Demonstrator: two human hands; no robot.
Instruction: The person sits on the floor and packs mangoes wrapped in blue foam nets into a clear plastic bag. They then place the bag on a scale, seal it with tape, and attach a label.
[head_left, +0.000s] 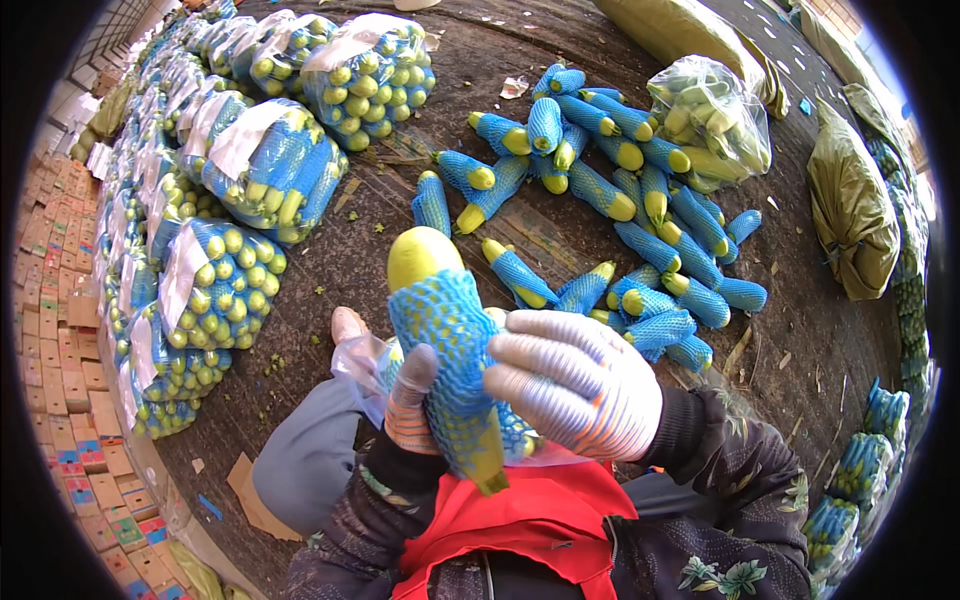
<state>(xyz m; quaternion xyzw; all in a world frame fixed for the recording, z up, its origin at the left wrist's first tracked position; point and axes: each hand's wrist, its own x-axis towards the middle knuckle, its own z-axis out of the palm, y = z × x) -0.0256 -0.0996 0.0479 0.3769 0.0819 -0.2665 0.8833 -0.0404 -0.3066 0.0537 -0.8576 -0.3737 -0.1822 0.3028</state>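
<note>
A pale green zucchini (426, 255) stands slantwise before me, its middle wrapped in a blue foam net sleeve (439, 330); both ends are bare. My left hand (412, 401), in a striped knit glove, grips it from the left with the thumb on the net. My right hand (577, 382), gloved alike, is at the sleeve's right side with fingers stretched out; how firmly it touches is unclear. Below and behind the hands, a clear plastic bag (360, 367) with netted zucchini in it lies between my legs, mostly hidden.
Many netted zucchini (592, 187) lie piled on the dark ground ahead. Beyond is a clear bag of unwrapped zucchini (709, 120). Filled bags (225, 285) are stacked along the left, beside cardboard boxes (56, 360). Olive sacks (851, 202) and more packed bags (859, 465) line the right.
</note>
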